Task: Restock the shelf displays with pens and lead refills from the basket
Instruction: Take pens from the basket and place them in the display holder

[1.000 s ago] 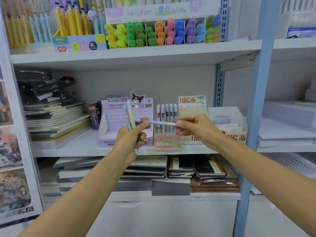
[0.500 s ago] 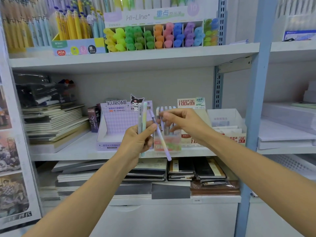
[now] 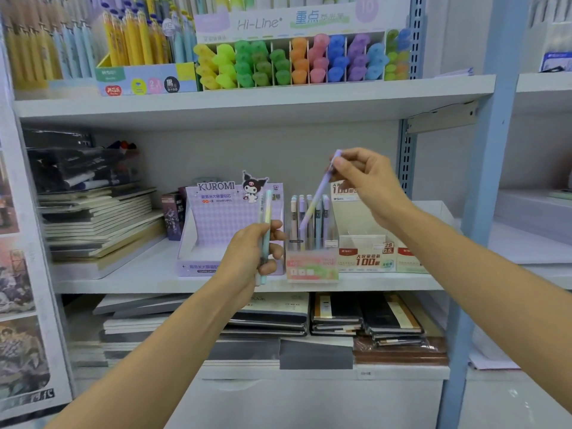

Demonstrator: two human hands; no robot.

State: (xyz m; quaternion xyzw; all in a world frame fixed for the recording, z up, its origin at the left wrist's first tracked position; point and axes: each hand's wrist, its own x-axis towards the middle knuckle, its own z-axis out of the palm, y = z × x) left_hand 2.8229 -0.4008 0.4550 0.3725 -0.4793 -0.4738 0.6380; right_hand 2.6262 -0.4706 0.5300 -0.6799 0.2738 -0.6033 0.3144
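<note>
I count one lilac-to-yellow plastic pen (image 3: 318, 196) pinched in the right hand (image 3: 368, 184), tilted, tip down among five standing pastel pens (image 3: 309, 218) in one clear display holder (image 3: 312, 264) on the white middle shelf (image 3: 139, 280). The left hand (image 3: 250, 258) grips two upright pastel pens (image 3: 266, 209).

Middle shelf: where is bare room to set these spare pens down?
Bare shelf board lies between the notebook stack and the Kuromi box; a narrow strip runs along the front edge. Crowded: the clear pen holder and lead refill boxes stand tight together right of that box.
</note>
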